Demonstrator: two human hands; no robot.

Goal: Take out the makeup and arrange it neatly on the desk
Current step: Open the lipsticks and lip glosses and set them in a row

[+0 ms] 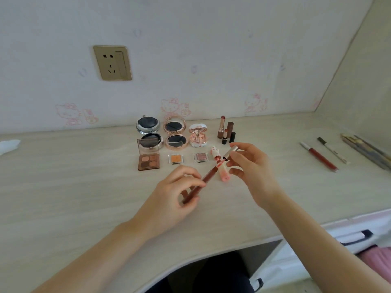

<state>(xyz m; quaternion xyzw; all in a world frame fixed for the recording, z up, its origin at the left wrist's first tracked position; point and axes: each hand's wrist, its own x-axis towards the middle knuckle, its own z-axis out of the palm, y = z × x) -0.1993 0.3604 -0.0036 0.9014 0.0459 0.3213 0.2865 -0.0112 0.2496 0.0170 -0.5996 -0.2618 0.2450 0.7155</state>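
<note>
Now both hands hold uncapped gloss [203, 181]

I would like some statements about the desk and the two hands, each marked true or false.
1. The left hand holds a dark red lip gloss tube. True.
2. The right hand is empty. False: it holds a silver cap.
3. The eyeshadow palette lies open on the desk. True.
4. All three round compacts are closed. False: the pink compact and both others stand open.
5. A wall socket is above the desk. True.
</note>
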